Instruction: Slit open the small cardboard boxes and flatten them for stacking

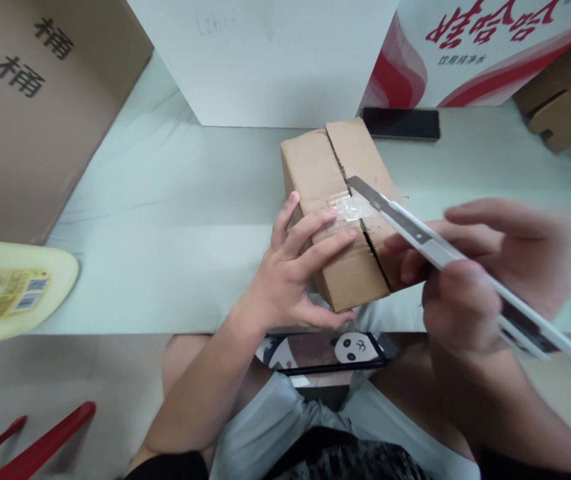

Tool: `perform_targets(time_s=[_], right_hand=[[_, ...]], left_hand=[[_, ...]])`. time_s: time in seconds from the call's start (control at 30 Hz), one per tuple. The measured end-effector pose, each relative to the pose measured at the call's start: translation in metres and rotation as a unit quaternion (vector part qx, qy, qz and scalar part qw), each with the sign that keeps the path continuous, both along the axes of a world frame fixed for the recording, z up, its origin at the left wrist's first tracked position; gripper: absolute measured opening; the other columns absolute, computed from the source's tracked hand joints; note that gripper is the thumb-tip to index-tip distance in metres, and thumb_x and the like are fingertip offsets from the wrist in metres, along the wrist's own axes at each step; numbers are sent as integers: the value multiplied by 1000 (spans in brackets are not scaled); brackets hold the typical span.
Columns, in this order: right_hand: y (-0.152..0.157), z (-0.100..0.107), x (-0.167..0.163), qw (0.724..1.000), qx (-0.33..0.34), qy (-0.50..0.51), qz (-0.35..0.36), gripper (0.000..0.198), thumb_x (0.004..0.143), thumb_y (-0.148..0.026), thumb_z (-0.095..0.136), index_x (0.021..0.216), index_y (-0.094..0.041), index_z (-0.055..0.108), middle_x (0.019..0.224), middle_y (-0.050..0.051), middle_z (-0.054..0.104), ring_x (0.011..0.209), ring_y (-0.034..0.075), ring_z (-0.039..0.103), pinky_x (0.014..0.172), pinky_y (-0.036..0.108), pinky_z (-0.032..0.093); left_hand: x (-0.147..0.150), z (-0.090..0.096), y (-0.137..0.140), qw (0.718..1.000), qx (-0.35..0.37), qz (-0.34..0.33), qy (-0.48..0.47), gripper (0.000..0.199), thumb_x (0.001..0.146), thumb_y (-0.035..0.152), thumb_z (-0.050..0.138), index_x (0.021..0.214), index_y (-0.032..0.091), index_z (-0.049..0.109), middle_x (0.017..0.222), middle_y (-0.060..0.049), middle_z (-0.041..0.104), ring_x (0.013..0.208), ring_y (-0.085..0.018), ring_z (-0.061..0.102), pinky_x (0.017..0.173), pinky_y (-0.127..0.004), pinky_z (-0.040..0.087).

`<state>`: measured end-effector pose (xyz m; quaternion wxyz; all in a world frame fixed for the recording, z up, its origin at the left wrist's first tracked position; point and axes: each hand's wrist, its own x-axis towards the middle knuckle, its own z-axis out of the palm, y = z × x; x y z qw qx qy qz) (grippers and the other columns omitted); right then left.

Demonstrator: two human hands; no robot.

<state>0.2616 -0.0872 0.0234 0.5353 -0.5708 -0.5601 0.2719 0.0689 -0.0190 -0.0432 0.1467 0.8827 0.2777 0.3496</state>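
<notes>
A small brown cardboard box (310,160) rests on the pale green cloth, turned at a slant, with a dark seam between its top flaps. Clear tape (348,208) crosses that seam near the middle. My left hand (290,273) lies on the box's left side, fingers spread over the flap and thumb at the near corner. In my right hand (475,287) is a box cutter (433,247), its blade out and pointing up-left. The blade tip appears over the seam just beyond the tape; whether it touches the cardboard I cannot tell. My right fingers are partly blurred.
A black phone (401,125) lies behind the box, before a white box (275,67) and a red-and-white carton (465,60). Large cardboard boxes stand at left (40,147) and far right (560,93). A pale yellow bottle (15,293) lies at the left edge.
</notes>
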Motion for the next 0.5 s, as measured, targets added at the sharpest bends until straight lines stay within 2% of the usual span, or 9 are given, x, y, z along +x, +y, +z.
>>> perform_targets(time_s=[0.1, 0.27, 0.4, 0.5], right_hand=[[3, -5, 1, 994, 32, -91, -55, 27, 97, -54, 53, 108, -32, 66, 82, 3, 72, 61, 20, 63, 56, 39, 52], [6, -6, 8, 975, 58, -205, -69, 13, 90, -37, 65, 97, -27, 70, 71, -2, 68, 59, 15, 62, 55, 31, 50], [9, -6, 10, 968, 83, -232, -50, 19, 87, -30, 66, 105, -26, 71, 75, -3, 69, 59, 12, 61, 56, 26, 51], [10, -3, 10, 967, 72, -243, -35, 17, 86, -28, 65, 102, -24, 70, 73, -3, 68, 56, 11, 59, 57, 26, 51]], left_hand=[[1, 0, 1, 1000, 13, -6, -11, 93, 75, 83, 64, 150, 32, 48, 151, -10, 56, 149, -37, 44, 134, -66, 14], [3, -1, 2, 999, 39, -9, -30, 90, 80, 81, 59, 152, 29, 43, 149, -11, 56, 144, -36, 50, 132, -66, 17], [3, -3, 2, 998, 44, -8, -37, 90, 80, 81, 57, 152, 30, 41, 149, -10, 55, 143, -34, 51, 133, -64, 18], [4, -3, 2, 998, 45, -8, -42, 87, 80, 80, 58, 150, 31, 42, 148, -10, 55, 143, -34, 51, 132, -65, 19]])
